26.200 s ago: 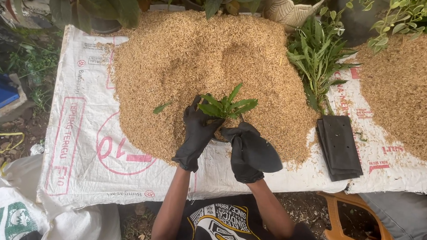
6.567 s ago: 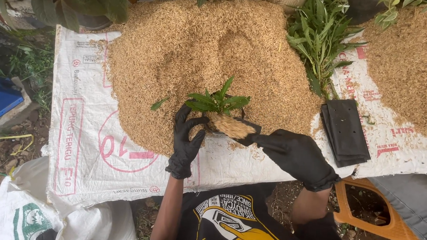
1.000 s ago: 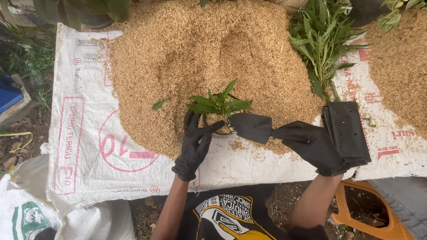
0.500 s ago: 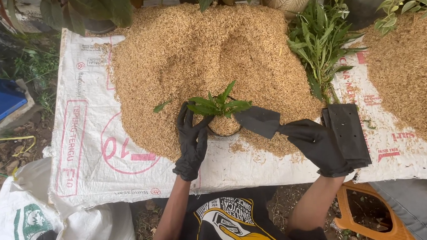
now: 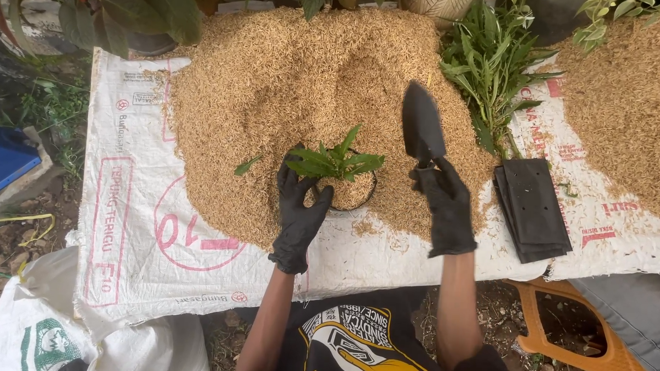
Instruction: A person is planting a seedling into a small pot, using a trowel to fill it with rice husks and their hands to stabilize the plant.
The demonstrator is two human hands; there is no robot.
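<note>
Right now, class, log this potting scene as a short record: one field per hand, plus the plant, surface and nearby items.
Left hand: black glove, grips the small black pot
Right hand: black glove, holds a black trowel blade up
Plant: green seedling upright in pot
Surface: white sacks heaped with rice husks
Nearby: stack of black grow bags, bundle of green cuttings

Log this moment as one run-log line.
left hand: steadies black grow bag with green seedling | right hand: holds black trowel, blade raised over husk pile | spare bags: beside pile
</note>
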